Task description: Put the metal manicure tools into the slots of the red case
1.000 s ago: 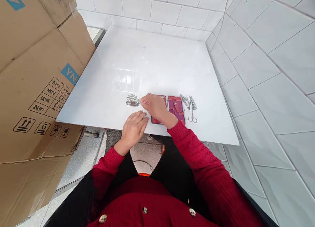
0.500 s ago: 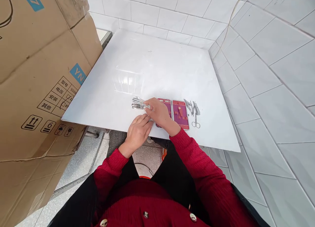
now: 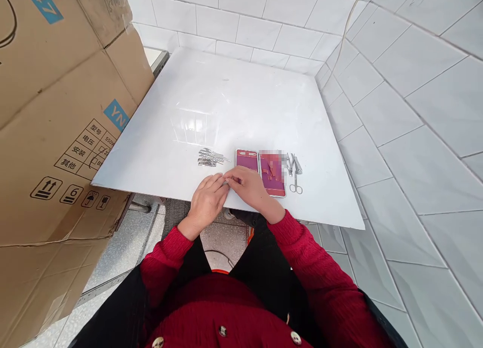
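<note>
My left hand (image 3: 205, 203) lies flat on the front edge of the white board (image 3: 241, 101), fingers together, with nothing in it. My right hand (image 3: 248, 187) rests beside it, its curled fingertips touching the left fingertips; whether they pinch anything is hidden. Just beyond my right hand lies an open magenta tool case (image 3: 247, 160), partly covered by my wrist. Left of the case, a small pile of metal manicure tools (image 3: 209, 157) lies about a hand's width from my fingers. Scissors and other metal tools (image 3: 294, 169) lie right of the case.
A large cardboard box (image 3: 56, 111) with printed labels stands against the board's left side. White tiled walls (image 3: 396, 111) close in the back and right. Below the board's front edge are my lap and a speckled floor (image 3: 219, 237).
My right hand has drawn back from the pile of metal tools on the left to the board's front edge, meeting my left fingertips. The left hand has barely moved.
</note>
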A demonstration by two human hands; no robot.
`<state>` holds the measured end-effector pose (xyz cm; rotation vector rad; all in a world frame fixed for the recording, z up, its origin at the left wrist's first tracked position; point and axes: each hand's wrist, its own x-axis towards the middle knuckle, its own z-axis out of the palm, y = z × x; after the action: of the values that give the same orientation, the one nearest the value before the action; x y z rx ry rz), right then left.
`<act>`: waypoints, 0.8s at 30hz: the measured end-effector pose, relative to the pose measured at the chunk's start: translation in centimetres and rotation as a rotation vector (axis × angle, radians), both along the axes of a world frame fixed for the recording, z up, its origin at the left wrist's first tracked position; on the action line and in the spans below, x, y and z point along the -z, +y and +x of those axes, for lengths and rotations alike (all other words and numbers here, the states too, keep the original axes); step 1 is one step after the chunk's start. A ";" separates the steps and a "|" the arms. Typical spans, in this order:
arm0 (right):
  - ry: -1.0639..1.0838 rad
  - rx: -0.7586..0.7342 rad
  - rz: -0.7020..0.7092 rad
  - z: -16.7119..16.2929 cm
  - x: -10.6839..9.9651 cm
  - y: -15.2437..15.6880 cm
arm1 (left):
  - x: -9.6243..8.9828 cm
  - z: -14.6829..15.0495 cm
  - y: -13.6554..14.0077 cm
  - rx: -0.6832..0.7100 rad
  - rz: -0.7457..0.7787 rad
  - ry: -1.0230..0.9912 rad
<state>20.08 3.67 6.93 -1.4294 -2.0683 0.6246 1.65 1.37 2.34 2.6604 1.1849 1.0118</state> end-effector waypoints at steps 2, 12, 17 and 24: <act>-0.010 0.019 -0.002 0.2 -0.3 0.0 | 0.0 0.0 0.0 0.002 0.006 -0.007; -0.220 0.038 0.011 -1.2 -1.8 3.0 | -0.4 -3.5 1.0 -0.123 0.028 -0.062; -0.276 0.033 0.049 -2.8 -1.5 4.2 | -1.4 -4.9 3.4 -0.246 -0.033 -0.056; -0.323 -0.001 0.038 -3.7 -1.0 4.1 | -0.9 -4.6 4.2 -0.256 -0.083 0.002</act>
<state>16.36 7.73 7.94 -1.5930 -2.3105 0.3702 -2.92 5.62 3.21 2.4929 1.5626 0.9667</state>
